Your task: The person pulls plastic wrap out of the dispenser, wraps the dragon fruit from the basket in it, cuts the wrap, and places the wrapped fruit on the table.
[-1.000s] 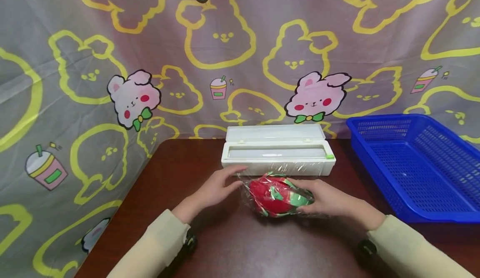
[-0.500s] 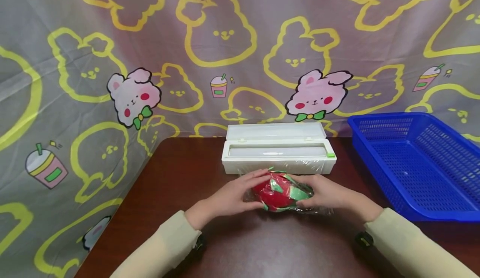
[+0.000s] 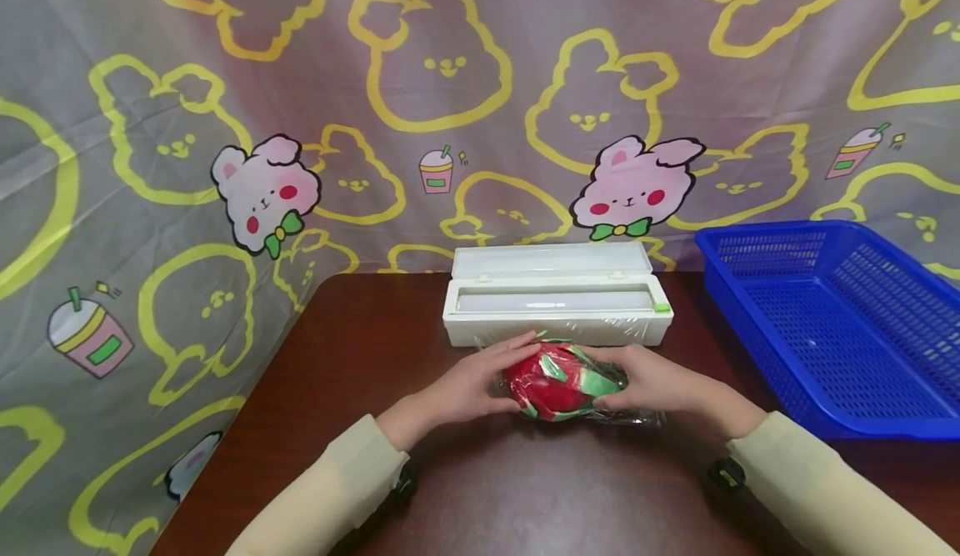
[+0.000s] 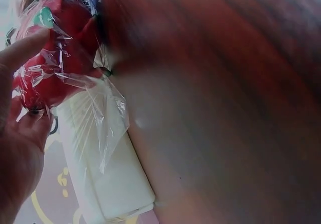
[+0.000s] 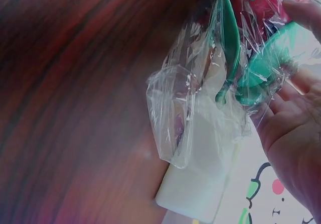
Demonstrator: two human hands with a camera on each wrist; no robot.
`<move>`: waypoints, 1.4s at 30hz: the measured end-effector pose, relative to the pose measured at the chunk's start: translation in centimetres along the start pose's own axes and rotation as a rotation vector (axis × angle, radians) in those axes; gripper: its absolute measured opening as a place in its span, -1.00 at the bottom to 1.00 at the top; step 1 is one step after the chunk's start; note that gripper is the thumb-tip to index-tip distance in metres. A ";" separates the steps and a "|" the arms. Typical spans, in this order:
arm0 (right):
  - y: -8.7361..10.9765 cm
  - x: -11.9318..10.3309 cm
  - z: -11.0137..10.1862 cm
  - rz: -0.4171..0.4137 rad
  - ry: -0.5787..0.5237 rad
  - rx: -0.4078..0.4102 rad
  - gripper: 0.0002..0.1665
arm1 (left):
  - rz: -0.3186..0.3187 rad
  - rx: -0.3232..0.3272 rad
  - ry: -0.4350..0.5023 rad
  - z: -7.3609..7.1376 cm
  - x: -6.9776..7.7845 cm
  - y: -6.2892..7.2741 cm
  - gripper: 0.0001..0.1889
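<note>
A red dragon fruit point(image 3: 551, 381) with green scales, loosely wrapped in clear cling film point(image 5: 173, 118), lies across the middle of the head view. My left hand point(image 3: 468, 385) grips its left end, fingers over the far side and thumb at the near side. On the green-tipped right end, my right hand point(image 3: 652, 381) holds it between thumb and fingers. A loose flap of film point(image 4: 108, 118) sticks out past the fruit in the left wrist view, and more film bunches beyond the stem end in the right wrist view.
Right behind the fruit stands a white cling film dispenser box point(image 3: 555, 331) with its lid point(image 3: 551, 262) raised. A blue mesh basket point(image 3: 795, 373) occupies the table's right side. A patterned curtain point(image 3: 480, 81) hangs behind the brown table point(image 3: 360, 339).
My left hand has moved right and closed around the fruit's left end, folding the film there against it. My right hand has kept its hold on the other end.
</note>
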State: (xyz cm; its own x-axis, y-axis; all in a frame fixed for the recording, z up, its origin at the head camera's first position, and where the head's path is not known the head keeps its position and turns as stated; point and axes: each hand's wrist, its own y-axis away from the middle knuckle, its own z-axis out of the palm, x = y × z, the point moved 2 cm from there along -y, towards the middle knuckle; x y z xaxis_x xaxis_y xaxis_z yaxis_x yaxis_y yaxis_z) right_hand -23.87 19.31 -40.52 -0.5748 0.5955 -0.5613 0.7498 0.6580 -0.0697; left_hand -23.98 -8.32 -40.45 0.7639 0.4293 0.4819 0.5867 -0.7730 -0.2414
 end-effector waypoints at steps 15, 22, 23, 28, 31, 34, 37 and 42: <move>-0.8 1.0 -0.6 0.043 -0.097 -0.037 -0.17 | -0.044 0.004 -0.129 0.2 -0.6 -2.0 0.07; -0.8 1.4 -0.7 0.068 -0.139 -0.040 -0.18 | -0.071 0.002 -0.131 -0.1 -0.8 -2.5 0.01; -0.7 1.4 -0.7 0.075 -0.142 -0.037 -0.18 | -0.071 0.003 -0.128 -0.1 -0.8 -2.5 0.01; -0.1 1.1 -1.1 0.096 -0.082 0.019 -0.18 | -0.067 0.011 -0.122 -0.2 -0.8 -2.7 0.00; 0.4 0.7 -1.4 0.082 -0.053 0.079 -0.15 | -0.062 0.016 -0.122 -0.2 -0.8 -2.7 -0.01; 0.6 0.4 -1.6 0.055 -0.056 0.140 -0.10 | -0.059 0.020 -0.113 -0.2 -0.9 -2.7 -0.02; 0.7 0.0 -1.5 0.011 -0.055 0.186 -0.07 | -0.058 0.022 -0.101 -0.2 -1.0 -2.8 -0.03; 0.5 -0.9 -0.9 -0.088 0.007 0.194 -0.03 | -0.043 0.033 -0.084 -0.3 -1.0 -2.8 -0.03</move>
State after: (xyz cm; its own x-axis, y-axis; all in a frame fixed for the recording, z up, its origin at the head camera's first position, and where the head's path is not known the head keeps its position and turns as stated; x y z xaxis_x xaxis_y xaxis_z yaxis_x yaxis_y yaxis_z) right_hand -23.26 19.54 -39.32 -0.6422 0.5435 -0.5406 0.7456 0.6066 -0.2760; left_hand -26.49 -6.72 -40.05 0.7570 0.5003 0.4203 0.6266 -0.7381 -0.2501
